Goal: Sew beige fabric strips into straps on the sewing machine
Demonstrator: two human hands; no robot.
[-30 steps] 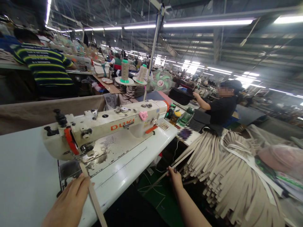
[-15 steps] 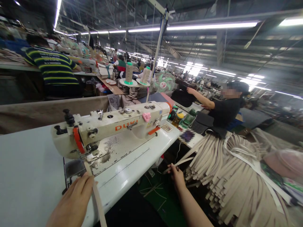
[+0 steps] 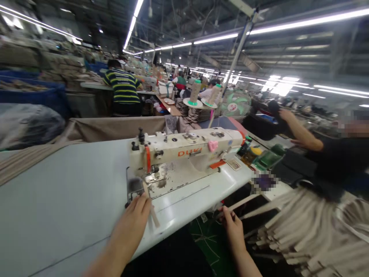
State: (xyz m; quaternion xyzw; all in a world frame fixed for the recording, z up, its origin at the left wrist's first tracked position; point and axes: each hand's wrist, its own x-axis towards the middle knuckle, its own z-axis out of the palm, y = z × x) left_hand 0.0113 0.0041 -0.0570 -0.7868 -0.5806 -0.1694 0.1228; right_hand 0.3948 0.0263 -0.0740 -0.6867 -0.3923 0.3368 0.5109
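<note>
The left hand (image 3: 134,219) lies nearer, fingers together over the beige strip (image 3: 155,216); pinching can't be told. The strip slants near-right from the sewing machine (image 3: 184,148). Rightward, the right hand (image 3: 233,227) pinches a beige strap (image 3: 244,201).

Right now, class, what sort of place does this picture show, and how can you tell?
Probably a sewing factory: an industrial sewing machine in front, two thread cones behind it, and a large bundle of beige strips at the right.

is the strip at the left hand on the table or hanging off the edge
On the table: the strip ends short of the front edge, with white tabletop showing past its loose end.
</note>
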